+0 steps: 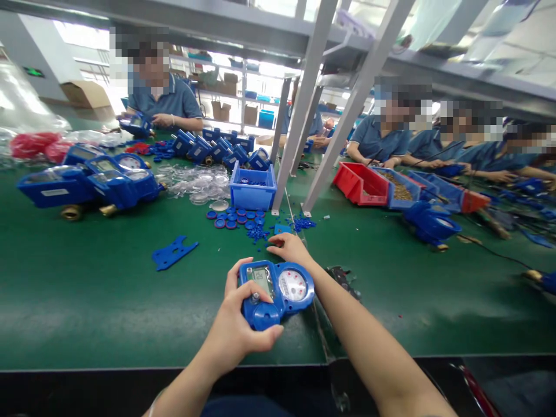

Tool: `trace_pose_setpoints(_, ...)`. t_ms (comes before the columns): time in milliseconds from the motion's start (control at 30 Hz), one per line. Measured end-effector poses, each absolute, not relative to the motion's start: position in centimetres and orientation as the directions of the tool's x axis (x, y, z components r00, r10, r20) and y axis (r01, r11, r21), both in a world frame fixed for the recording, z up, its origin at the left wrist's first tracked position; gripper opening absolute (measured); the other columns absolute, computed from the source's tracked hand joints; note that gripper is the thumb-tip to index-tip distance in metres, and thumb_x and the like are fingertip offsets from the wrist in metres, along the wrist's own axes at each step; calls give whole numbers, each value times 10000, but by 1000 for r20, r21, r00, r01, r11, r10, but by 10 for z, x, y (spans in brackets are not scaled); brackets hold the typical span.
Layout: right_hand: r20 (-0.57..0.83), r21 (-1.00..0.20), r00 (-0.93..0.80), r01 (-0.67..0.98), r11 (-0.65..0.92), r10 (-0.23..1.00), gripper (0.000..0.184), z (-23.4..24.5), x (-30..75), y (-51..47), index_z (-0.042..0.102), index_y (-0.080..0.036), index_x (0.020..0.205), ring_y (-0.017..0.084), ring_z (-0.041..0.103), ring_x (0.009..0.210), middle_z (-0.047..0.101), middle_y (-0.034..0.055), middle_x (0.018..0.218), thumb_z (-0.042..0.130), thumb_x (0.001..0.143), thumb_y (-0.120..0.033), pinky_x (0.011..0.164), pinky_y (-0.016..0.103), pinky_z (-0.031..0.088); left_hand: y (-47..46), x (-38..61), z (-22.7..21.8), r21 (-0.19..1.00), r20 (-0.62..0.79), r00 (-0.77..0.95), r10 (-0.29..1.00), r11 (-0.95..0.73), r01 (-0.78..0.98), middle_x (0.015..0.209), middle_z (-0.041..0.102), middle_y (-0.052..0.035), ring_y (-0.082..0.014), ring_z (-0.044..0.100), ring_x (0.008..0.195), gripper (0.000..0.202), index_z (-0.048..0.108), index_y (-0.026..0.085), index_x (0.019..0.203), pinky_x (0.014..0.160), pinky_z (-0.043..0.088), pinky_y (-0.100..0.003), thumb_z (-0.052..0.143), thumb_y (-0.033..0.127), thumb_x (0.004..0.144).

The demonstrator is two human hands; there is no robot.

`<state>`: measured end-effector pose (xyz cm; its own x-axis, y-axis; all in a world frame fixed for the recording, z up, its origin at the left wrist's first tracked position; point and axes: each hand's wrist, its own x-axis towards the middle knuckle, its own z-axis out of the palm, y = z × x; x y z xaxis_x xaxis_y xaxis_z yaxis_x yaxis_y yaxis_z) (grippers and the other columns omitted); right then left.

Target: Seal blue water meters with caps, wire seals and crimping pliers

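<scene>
Left hand (238,319), lower centre of frame: wrapped around a blue meter (278,295), thumb at its bottom edge, a finger across its front. Meter is also lower centre, face toward the camera, display at left and round white dial at right, raised above the green tabletop (130,315)

Right hand (290,248), centre of frame just above the meter: fingers bent, thumb side toward the left, forearm running to the lower right. Fingertips beside a small light-blue piece (282,229) and the loose small blue parts (257,233); can't tell if anything is pinched

Around that: round blue caps (231,220) with reddish rims just up-left of the right hand, blue bin (253,197) behind them, clear plastic covers (197,184) left of the bin. Flat blue plate (174,253) lies alone at centre left

Far left: cluster of blue meters (119,182) with brass fittings. Right side: red bin (361,185), another blue meter (430,225) in front of the bins. Dark object (343,281) beside the right forearm, details unclear. Co-workers in blue shirts along the top, faces blurred
</scene>
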<state>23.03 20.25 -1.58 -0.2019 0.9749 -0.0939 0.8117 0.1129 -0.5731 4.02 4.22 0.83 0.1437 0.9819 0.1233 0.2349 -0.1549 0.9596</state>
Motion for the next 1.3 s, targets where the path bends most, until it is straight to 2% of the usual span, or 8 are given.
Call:
trace_pose_setpoints(133, -79, -602, -229, 786, 137, 970, 251, -32, 222, 218, 751, -138, 1018, 104, 621, 855, 699, 66, 1012, 710, 805, -266, 842, 227, 477, 47, 40, 6, 961, 115, 153, 982, -149, 232, 1517, 213, -57, -353, 350, 1416, 302, 657, 216, 835, 1189, 282, -598, 790, 255, 566)
trace_pose_setpoints(267, -62, -642, -227, 754, 135, 972, 148, -18, 228, 214, 764, -115, 868, 102, 606, 809, 701, 79, 914, 695, 796, -224, 829, 225, 464, 51, 40, 11, 970, 89, 138, 986, -118, 214, 1524, 224, -78, -354, 329, 1425, 335, 660, 201, 840, 1200, 270, -587, 825, 260, 554)
trace_pose_setpoints(433, 35, -757, -195, 635, 154, 980, 348, 43, 235, 160, 744, -125, 1013, 88, 611, 870, 688, 75, 1015, 647, 853, -419, 781, 186, 461, 53, 38, 15, 987, 63, 138, 989, -82, 136, 1520, 255, -77, -362, 309, 1425, 419, 674, 207, 831, 1216, 210, -609, 905, 298, 493)
trace_pose_setpoints(567, 44, -844, -383, 481, 240, 923, 246, 81, 227, 96, 774, -181, 839, 67, 583, 805, 655, 35, 882, 779, 743, -407, 750, 178, 451, 54, 34, 15, 993, 40, 179, 983, -59, 103, 1519, 247, -68, -359, 269, 1447, 525, 687, 228, 849, 1233, 192, -586, 954, 413, 437)
trace_pose_setpoints(767, 12, -829, -481, 486, 277, 877, 159, 82, 215, 65, 791, -242, 840, 49, 564, 824, 612, 10, 842, 781, 755, -376, 781, 171, 435, 55, 33, 13, 991, 54, 192, 980, -76, 110, 1525, 229, -64, -348, 248, 1462, 605, 682, 241, 865, 1234, 202, -571, 980, 431, 374)
trace_pose_setpoints(1067, -129, -834, -465, 528, 157, 876, 274, 92, 216, 71, 790, -225, 933, 64, 556, 813, 638, 25, 860, 805, 717, -392, 773, 179, 441, 54, 35, 13, 987, 65, 188, 980, -91, 134, 1535, 227, -64, -339, 262, 1457, 600, 676, 233, 863, 1232, 217, -573, 984, 397, 375)
trace_pose_setpoints(1200, -312, -854, -408, 516, -65, 858, 373, 97, 214, 75, 772, -155, 969, 46, 515, 676, 674, 39, 843, 761, 744, -452, 637, 167, 411, 54, 35, 13, 984, 72, 190, 979, -101, 147, 1541, 241, -63, -347, 262, 1454, 609, 670, 229, 854, 1234, 217, -581, 979, 433, 370)
trace_pose_setpoints(1300, -395, -862, -407, 474, -179, 824, 379, 97, 209, 78, 757, -110, 898, 50, 541, 683, 687, 51, 835, 759, 734, -451, 634, 160, 422, 54, 34, 12, 982, 81, 188, 979, -111, 155, 1545, 244, -62, -347, 261, 1456, 601, 664, 228, 849, 1233, 215, -591, 978, 430, 378)
